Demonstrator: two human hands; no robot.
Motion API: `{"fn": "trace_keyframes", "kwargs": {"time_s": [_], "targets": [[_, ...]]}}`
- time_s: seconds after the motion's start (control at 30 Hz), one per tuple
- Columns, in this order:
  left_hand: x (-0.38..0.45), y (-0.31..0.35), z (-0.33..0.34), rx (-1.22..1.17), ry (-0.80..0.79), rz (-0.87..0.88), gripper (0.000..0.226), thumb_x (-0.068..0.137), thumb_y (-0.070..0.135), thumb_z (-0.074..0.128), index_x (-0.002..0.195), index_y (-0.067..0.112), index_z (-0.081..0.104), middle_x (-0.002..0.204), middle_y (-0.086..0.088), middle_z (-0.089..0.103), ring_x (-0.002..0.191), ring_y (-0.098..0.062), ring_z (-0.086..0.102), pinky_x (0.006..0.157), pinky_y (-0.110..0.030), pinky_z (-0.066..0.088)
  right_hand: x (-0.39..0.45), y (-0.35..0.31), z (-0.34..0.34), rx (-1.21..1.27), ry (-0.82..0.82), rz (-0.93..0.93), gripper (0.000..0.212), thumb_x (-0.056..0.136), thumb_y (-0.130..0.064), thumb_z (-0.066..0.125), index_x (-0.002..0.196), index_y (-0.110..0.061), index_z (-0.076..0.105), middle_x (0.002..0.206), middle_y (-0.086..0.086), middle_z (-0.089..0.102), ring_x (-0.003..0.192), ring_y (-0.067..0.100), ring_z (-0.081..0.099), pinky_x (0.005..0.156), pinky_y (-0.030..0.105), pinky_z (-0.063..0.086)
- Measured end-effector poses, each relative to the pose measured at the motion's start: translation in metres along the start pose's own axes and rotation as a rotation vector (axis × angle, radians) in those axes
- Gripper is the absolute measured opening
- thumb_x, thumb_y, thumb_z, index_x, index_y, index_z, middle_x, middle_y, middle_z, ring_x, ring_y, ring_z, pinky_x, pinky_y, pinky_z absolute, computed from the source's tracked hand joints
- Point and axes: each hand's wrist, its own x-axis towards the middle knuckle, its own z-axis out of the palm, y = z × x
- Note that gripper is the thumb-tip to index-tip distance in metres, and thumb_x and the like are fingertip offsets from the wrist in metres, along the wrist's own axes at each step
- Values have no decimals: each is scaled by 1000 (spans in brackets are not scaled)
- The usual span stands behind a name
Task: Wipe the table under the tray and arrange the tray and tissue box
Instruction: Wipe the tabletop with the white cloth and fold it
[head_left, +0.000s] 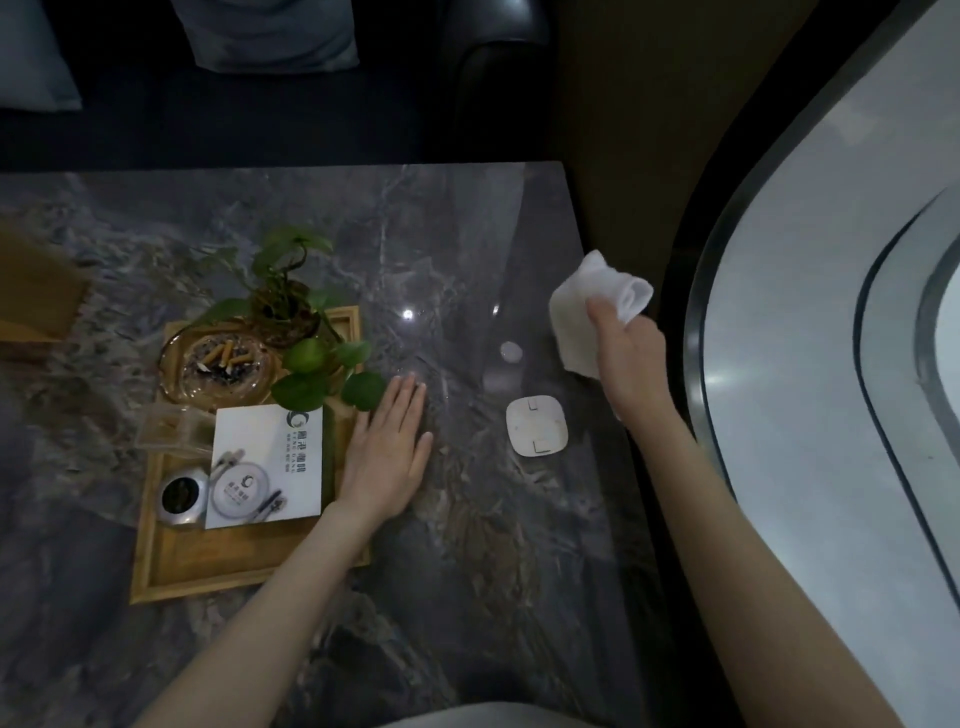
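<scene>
A wooden tray (218, 564) lies on the dark marble table (467, 545), left of centre. It carries a potted plant (291, 312), a glass ashtray (221, 364) with cigarette butts, a white card (267, 462), a clear box (171, 426) and a small round metal tin (179, 496). My left hand (387, 447) rests flat, fingers together, against the tray's right edge. Near the table's right edge my right hand (628, 358) grips a white cloth (597, 306) held just above the surface. A wooden tissue box (36, 291) stands at the far left, partly cut off.
A white square device (537, 426) and a small white disc (510, 352) lie on the table between my hands. A dark sofa with cushions (270, 36) runs behind the table. A light curved surface (831, 364) with a dark rim rises on the right.
</scene>
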Motion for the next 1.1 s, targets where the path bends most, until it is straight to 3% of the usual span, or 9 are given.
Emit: {"fn": "trace_keyframes", "kwargs": {"time_s": [0.07,0.13,0.2,0.23,0.3,0.4,0.57,0.97,1.1], "targets": [[2,-1,4,21,-10,-9,57,96,37,23,146,16,4,158,0,0,144,-12,-5,117,-39,3,11,13,16,-153,-67,-102,33,96,-31,43,102,-4,60,91,9,61,80,16,57,74,30,45],[3,-2,7,65,-15,-15,57,95,39,16,146,17,3,158,1,0,144,-12,-5,117,-38,4,21,33,36,-225,-144,-146,31,96,-29,41,106,-5,58,98,7,61,91,15,57,79,15,42],[4,-3,8,114,-20,-5,61,91,42,7,145,16,3,157,0,2,145,-13,-3,116,-36,4,24,53,57,-263,-238,-149,43,94,-36,40,121,-5,51,117,9,59,110,19,54,95,24,41],[4,-3,8,133,-25,6,63,89,42,4,145,15,4,157,-1,3,145,-13,-2,116,-36,5,24,62,67,-303,-274,-148,51,93,-39,38,131,-6,43,133,13,51,125,22,45,108,35,34],[4,-2,9,158,-31,44,63,89,42,6,145,13,8,157,-2,6,144,-13,0,116,-35,3,18,73,83,-457,-374,-171,61,96,-40,33,145,-7,18,155,10,22,144,20,16,120,39,6],[1,1,11,203,-22,120,57,92,39,22,141,10,26,152,-6,29,141,-16,21,114,-34,8,8,83,94,-669,-486,-311,66,93,-51,16,148,-13,8,159,7,4,146,16,-3,118,37,-9],[0,1,13,246,-36,136,54,92,38,29,137,10,37,145,-6,42,134,-19,39,114,-35,23,17,99,102,-934,-355,-383,76,82,-55,2,147,-18,-5,158,15,-6,145,28,-9,116,43,-9],[2,-1,15,204,-56,122,53,94,38,24,140,13,30,149,-4,34,138,-17,30,110,-40,20,84,87,109,-1024,-350,-369,87,85,-69,24,147,-17,-9,158,13,-11,145,29,-14,114,49,-13],[2,-1,13,86,-45,124,57,92,40,13,143,15,20,153,1,19,139,-10,8,114,-34,8,98,79,110,-1032,-374,-370,88,84,-69,26,147,-18,-9,158,11,-12,145,27,-14,115,50,-12]]}}
